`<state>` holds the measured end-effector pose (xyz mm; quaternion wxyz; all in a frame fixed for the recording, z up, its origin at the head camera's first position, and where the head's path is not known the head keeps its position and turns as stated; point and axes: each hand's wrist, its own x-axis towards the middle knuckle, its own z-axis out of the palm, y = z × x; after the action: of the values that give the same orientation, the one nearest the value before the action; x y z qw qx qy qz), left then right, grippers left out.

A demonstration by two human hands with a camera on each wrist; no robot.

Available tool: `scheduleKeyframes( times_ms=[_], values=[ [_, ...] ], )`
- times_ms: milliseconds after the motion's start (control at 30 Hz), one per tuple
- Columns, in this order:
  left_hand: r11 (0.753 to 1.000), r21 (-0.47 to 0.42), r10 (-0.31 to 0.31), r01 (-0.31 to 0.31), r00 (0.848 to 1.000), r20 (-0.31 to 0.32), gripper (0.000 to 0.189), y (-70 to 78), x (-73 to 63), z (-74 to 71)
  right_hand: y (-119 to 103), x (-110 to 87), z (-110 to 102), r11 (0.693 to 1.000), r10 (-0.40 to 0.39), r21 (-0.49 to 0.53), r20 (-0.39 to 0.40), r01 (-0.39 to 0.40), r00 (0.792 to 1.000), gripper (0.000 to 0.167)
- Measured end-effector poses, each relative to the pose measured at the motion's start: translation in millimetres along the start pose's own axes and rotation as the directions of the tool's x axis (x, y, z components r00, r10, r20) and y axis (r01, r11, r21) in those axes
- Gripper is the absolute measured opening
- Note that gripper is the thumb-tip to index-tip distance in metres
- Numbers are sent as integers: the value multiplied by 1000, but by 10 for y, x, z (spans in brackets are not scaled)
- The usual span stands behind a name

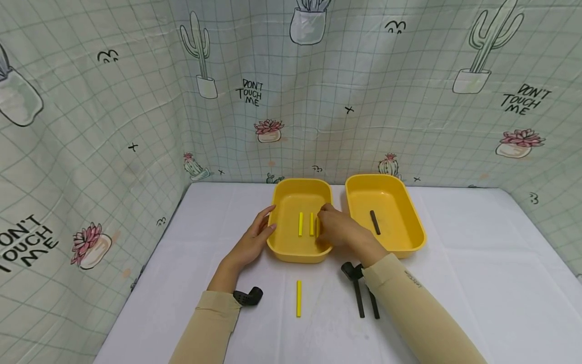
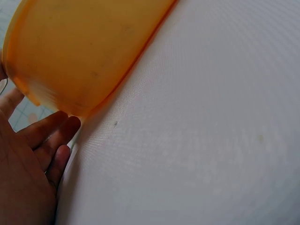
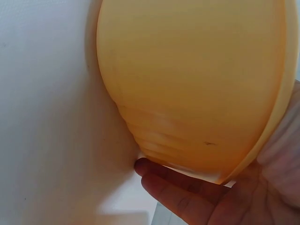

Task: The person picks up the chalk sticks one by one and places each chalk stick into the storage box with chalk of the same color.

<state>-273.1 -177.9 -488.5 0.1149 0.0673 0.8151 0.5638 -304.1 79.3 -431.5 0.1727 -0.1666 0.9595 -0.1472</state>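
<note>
Two yellow plastic trays stand side by side on the table. My left hand (image 1: 252, 243) holds the left tray (image 1: 291, 255) at its left rim; the left wrist view shows several fingers against the outer wall (image 2: 89, 51). On the opposite side my right hand (image 1: 338, 227) grips the same tray's right rim, its fingers (image 3: 173, 194) outside the wall (image 3: 187, 84). Inside lie a yellow stick (image 1: 300, 224) and a second yellow stick (image 1: 311, 224); another yellow piece beside the right hand is partly hidden.
The right tray (image 1: 411, 235) contains a black stick (image 1: 375, 222). Nearer me, a yellow stick (image 1: 298, 298) lies on the white tablecloth (image 1: 268, 333). Two black sticks (image 1: 358, 298) lie by the right forearm, partly covered by the wrist camera. A patterned curtain (image 1: 318, 91) surrounds the table.
</note>
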Motion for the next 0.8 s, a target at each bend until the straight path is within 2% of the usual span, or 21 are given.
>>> scheduleKeyframes(
  times_ms=[333,800],
  values=[
    [1000,-1,14,-14,1000,0,54,-2,-5,-2,0,44,-21,1000,3,-26,25,-2,1000,56],
    [1000,-6,9,-9,1000,0,54,6,-18,0,-23,75,-23,999,38,-13,36,-37,999,54]
  ],
)
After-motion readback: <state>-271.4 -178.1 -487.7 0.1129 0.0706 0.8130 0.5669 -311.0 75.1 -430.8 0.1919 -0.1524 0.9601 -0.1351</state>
